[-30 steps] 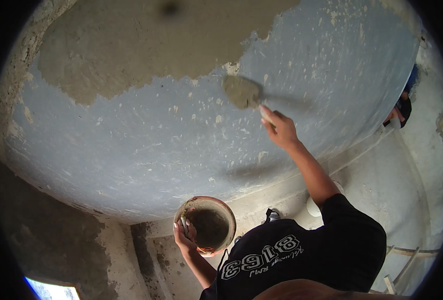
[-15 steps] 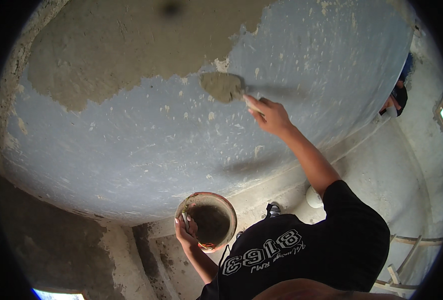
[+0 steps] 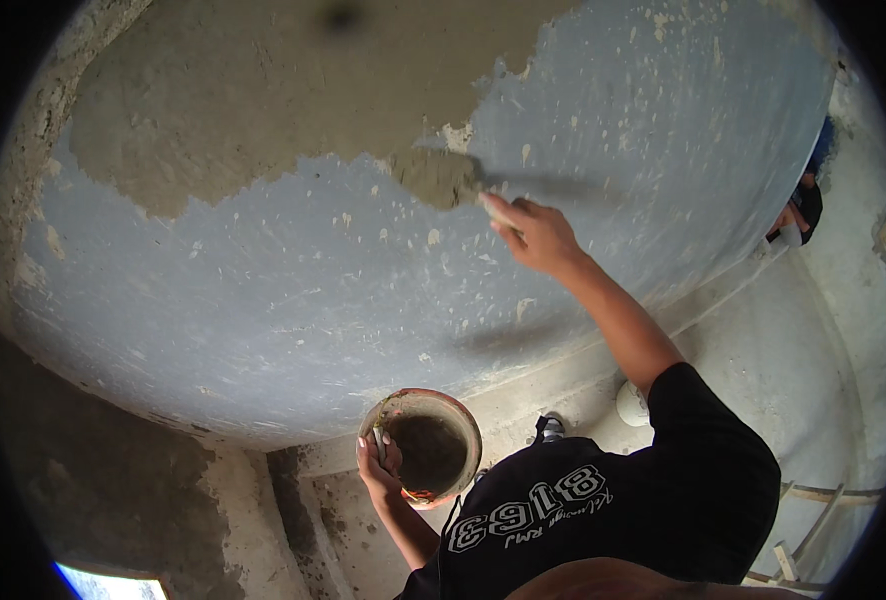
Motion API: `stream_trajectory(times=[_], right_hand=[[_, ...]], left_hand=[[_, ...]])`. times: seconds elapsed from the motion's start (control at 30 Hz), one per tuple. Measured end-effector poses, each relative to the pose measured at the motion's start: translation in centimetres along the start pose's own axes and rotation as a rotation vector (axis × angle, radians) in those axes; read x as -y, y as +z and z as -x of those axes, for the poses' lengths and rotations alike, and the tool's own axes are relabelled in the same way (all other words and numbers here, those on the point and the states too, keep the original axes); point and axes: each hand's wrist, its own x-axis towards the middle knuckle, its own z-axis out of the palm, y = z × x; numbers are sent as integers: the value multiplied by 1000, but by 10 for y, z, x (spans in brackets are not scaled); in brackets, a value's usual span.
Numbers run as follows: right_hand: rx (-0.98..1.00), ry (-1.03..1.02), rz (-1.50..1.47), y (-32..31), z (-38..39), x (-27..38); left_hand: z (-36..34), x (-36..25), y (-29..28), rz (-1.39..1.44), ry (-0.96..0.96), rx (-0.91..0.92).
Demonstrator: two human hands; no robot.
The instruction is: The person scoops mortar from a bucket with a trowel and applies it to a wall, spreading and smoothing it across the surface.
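Bluish wall (image 3: 293,275) carries mortar (image 3: 303,90) above, bare below and rightward. Your right hand (image 3: 538,236) grips a laden trowel (image 3: 447,182); your left hand (image 3: 377,466) holds the bucket (image 3: 474,440).

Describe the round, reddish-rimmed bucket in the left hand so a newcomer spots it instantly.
Start at the broad blue-grey wall filling the upper view. At its lower edge, left of the black T-shirt, the bare left hand holds the round bucket. Its reddish rim sets it apart from the white rounded object further right.
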Motion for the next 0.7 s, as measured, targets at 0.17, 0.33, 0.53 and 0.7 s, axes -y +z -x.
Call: stream_trajectory(times=[0.17, 0.33, 0.53, 0.7], right_hand=[[36, 35, -21, -3, 4, 10], [-217, 30, -25, -12, -32, 2], [98, -13, 49, 4, 8, 12], [-254, -59, -82, -24, -49, 21]], left_hand=[[6, -8, 4, -13, 41, 1], [5, -3, -4, -41, 56, -18], [10, 0, -12, 10, 77, -28], [14, -1, -27, 61, 72, -59]])
